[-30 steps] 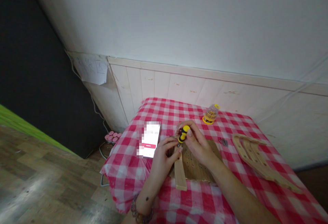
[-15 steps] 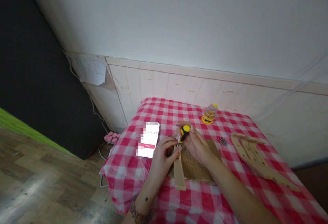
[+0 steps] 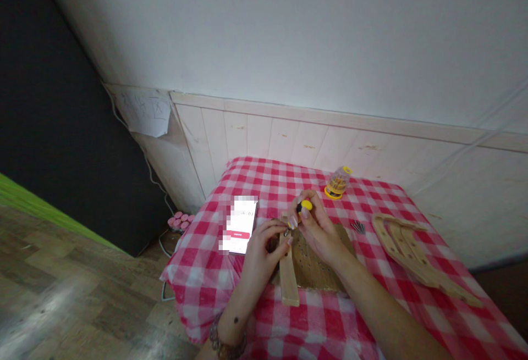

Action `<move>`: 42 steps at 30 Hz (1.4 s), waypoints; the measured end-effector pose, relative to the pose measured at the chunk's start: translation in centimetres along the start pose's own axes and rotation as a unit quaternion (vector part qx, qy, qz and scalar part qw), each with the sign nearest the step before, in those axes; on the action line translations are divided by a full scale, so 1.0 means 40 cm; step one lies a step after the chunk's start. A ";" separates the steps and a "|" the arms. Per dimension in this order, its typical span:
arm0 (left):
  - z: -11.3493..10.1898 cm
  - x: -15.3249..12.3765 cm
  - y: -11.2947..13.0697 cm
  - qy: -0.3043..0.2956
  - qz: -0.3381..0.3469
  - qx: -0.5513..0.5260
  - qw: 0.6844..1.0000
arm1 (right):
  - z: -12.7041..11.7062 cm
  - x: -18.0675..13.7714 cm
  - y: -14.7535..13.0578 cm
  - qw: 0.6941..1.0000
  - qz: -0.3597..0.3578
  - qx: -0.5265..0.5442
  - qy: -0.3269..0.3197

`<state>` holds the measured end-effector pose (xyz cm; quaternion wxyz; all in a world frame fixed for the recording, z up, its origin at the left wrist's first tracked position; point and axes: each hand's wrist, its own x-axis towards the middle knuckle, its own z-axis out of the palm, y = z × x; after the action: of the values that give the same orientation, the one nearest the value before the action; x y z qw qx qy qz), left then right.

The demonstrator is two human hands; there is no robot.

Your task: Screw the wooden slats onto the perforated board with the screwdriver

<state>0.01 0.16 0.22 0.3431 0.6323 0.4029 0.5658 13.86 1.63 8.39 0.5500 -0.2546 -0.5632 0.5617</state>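
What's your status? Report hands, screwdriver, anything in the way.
Right hand gripping yellow-and-black screwdriver. Left hand at pale wooden strip. Screwdriver tilted over strip's far end, tip contact unclear. Smartphone beside left hand, off the strip.

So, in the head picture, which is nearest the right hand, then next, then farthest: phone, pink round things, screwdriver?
From the right hand:
1. screwdriver: held in it
2. phone: left, on the checked cloth
3. pink round things: farther left, beyond the cloth

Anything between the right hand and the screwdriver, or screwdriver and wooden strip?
Nothing between right hand and screwdriver: it's gripped. The left hand crowds the tip at the wooden strip; contact there is unclear.
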 end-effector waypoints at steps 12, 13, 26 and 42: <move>0.000 -0.001 -0.001 0.007 -0.002 -0.001 1.000 | -0.014 -0.008 0.004 0.999 -0.007 -0.035 -0.013; 0.000 -0.001 0.000 0.007 -0.002 -0.002 1.000 | -0.013 -0.008 0.000 0.999 -0.012 -0.041 -0.004; -0.001 0.004 0.000 -0.005 0.013 -0.016 1.000 | 0.006 0.006 -0.020 0.999 0.003 0.043 0.012; -0.002 0.003 0.000 -0.014 0.017 -0.019 1.000 | -0.013 0.001 -0.016 0.999 -0.008 0.045 0.003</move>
<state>-0.04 0.28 0.27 0.3511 0.6403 0.3764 0.5702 14.52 1.70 8.86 0.5669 -0.2266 -0.5379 0.5813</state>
